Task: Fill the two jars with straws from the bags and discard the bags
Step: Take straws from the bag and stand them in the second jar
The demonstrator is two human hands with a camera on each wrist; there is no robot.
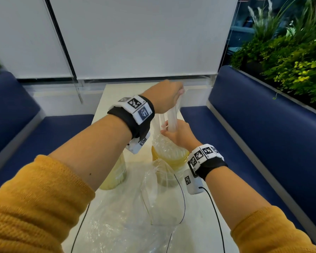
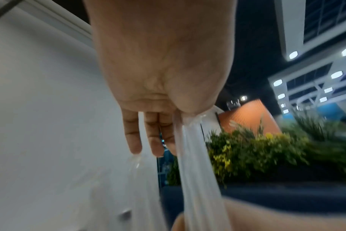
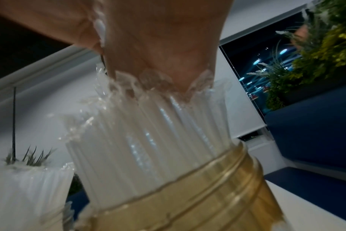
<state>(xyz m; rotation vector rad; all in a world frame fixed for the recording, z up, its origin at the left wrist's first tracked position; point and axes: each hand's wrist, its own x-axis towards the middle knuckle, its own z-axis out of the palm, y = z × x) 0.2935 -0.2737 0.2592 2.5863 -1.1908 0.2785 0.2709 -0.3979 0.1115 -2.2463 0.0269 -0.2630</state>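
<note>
Left hand [image 1: 165, 95] pinches the bag [image 1: 172, 114] top, stretched taut above the right jar [image 1: 171, 158]. Right hand [image 1: 179, 133] grips bag and straws [image 3: 148, 140] at the jar mouth. Left jar [image 1: 115, 172] stands beside it on the bench [image 1: 199, 216].

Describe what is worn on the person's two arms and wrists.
Both arms wear mustard-yellow knit sleeves pushed up the forearms, left sleeve and right sleeve. Each wrist carries a black fabric band topped with white blocks printed with black square markers: left wristband, right wristband. A small white camera unit hangs under the right wrist, with a thin black cable trailing from it.
</note>
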